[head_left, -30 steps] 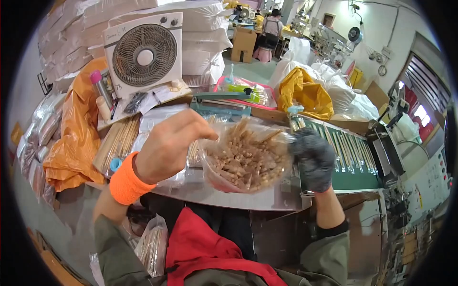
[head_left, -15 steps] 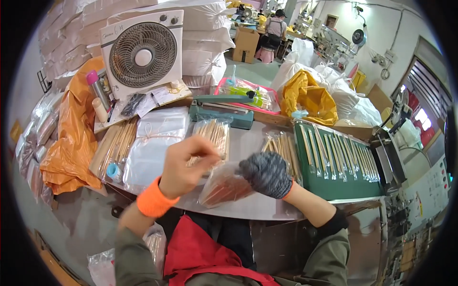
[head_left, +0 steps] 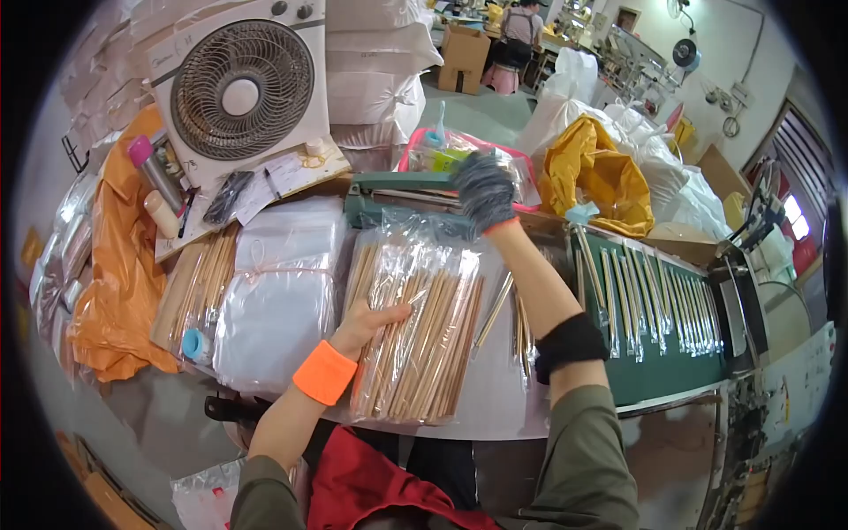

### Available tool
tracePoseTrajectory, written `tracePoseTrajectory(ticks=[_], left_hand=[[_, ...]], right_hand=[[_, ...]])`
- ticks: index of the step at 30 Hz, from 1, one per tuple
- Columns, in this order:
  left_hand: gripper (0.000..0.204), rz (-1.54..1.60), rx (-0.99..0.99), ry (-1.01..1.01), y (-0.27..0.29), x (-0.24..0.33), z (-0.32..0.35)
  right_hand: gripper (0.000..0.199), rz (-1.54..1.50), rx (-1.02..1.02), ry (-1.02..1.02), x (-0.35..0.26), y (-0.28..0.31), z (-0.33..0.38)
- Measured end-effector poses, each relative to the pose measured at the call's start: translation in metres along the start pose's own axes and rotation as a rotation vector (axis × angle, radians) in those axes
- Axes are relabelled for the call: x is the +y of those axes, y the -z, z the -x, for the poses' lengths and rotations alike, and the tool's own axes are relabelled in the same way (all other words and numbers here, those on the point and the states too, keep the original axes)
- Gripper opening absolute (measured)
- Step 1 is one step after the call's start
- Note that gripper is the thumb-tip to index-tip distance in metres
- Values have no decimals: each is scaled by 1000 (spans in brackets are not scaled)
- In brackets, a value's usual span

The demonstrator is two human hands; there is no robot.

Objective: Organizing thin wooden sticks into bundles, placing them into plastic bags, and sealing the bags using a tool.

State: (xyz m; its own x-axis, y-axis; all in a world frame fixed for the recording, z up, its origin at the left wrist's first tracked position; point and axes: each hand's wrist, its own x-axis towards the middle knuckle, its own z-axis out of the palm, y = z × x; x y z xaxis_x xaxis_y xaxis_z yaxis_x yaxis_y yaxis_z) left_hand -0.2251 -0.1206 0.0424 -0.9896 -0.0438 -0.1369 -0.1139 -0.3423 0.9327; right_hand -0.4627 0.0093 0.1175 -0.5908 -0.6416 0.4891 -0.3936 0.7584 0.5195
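Note:
A clear plastic bag of thin wooden sticks [head_left: 424, 344] lies tilted at the front middle of the table. My bare left hand [head_left: 367, 325], with an orange wristband, grips its left side, thumb on top and the other fingers mostly hidden. The bag's upper end reaches the green bag sealer [head_left: 371, 212] behind it. My right hand [head_left: 484, 190], in a grey knit glove, is closed over the right end of the sealer's arm, covering its knob. Whether the bag's edge lies between the sealer's jaws, I cannot tell.
A stack of clear bags [head_left: 283, 309] and more sticks [head_left: 201, 287] lie left. A green board [head_left: 662, 375] with bagged sticks stands right. Behind are a fan [head_left: 243, 93], a pink tray [head_left: 527, 181] and a yellow sack [head_left: 587, 163]. A person [head_left: 519, 35] sits far back.
The bag has been turned, with its sticks now pointing toward the sealer. My left hand has come down onto its side. My right hand has moved up and away onto the sealer's arm.

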Motion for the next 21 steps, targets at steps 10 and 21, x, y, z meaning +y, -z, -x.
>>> tracePoseTrajectory(ticks=[10,21], left_hand=[[39,157,-9,343,50,-5,-153],[45,-1002,132,-19,40,9,183]], right_hand=[[32,-770,-57,-261,31,-68,-28],[31,-1254,19,-324,-7,-160,38]])
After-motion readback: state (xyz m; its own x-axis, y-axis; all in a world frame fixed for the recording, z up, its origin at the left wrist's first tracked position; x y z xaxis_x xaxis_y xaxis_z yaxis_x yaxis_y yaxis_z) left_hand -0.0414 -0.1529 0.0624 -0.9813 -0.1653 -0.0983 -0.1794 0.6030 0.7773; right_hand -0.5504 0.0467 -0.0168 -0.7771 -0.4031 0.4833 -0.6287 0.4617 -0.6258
